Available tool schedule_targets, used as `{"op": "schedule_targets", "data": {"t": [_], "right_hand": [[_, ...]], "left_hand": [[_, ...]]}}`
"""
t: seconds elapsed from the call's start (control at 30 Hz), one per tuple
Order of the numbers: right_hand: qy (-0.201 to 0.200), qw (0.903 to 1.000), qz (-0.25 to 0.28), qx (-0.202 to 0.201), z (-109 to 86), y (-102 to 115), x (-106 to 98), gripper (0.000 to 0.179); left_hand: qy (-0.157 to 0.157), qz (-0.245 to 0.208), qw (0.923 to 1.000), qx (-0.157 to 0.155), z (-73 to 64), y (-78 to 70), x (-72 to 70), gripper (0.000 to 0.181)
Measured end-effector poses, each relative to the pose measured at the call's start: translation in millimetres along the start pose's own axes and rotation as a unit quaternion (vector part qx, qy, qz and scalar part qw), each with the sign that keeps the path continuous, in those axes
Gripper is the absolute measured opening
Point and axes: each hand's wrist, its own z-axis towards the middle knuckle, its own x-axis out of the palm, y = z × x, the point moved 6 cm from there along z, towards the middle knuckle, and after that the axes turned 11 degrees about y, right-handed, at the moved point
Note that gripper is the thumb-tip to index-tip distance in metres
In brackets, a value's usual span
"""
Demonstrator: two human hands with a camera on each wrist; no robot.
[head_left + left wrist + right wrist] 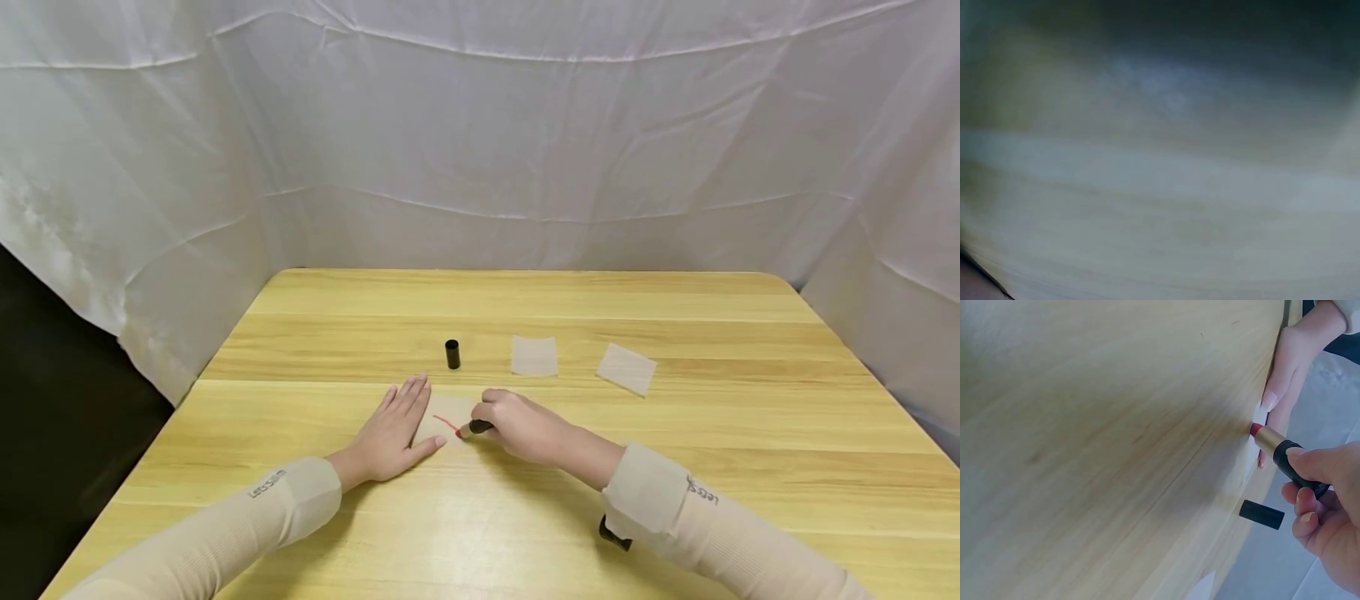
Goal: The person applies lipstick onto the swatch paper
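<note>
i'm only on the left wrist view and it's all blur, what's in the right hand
Observer: The right hand holds a lipstick with its red tip out.
Operator: any mark near that tip
Observer: Yes, a red line runs across the pale sheet to the tip.
Operator: ok, where's the cap
Observer: A black cap stands on the table, beyond the sheet in the head view.

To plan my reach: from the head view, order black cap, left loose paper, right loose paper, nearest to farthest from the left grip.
1. Black cap, ahead and slightly right.
2. Left loose paper, right of the cap.
3. Right loose paper, farthest right.
</note>
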Motion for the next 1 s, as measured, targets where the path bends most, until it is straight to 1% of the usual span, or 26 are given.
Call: {"op": "schedule_targets", "data": {"t": [0.23,0.37,0.57,0.73,0.9,1.0], "right_hand": [[0.004,0.9999,-0.008,0.009,0.0,-3,3,0.005],[0.006,0.9997,0.001,0.022,-1.3,-7,6,0.008],[0.005,0.9978,0.052,0.042,-4.4,-15,7,0.005],[-0.024,0.9940,0.097,0.044,-7.0,-20,2,0.008],[-0.049,0.9855,0.149,0.064,-11.0,-26,-3,0.011],[-0.064,0.9800,0.172,0.076,-14.5,-30,-4,0.012]], "left_hand": [[-0.001,-0.003,1.0000,0.000,-0.9,0.3,-0.3,0.080],[0.003,-0.004,1.0000,-0.001,-0.7,0.5,0.2,0.080],[0.001,-0.001,1.0000,0.004,0.0,-1.5,-0.7,0.080],[-0.002,-0.001,1.0000,0.004,0.7,-1.1,-0.4,0.081],[-0.004,-0.002,1.0000,0.003,0.1,-0.6,-0.6,0.081],[-0.001,-0.002,1.0000,0.001,-0.9,-0.4,-0.2,0.081]]}}
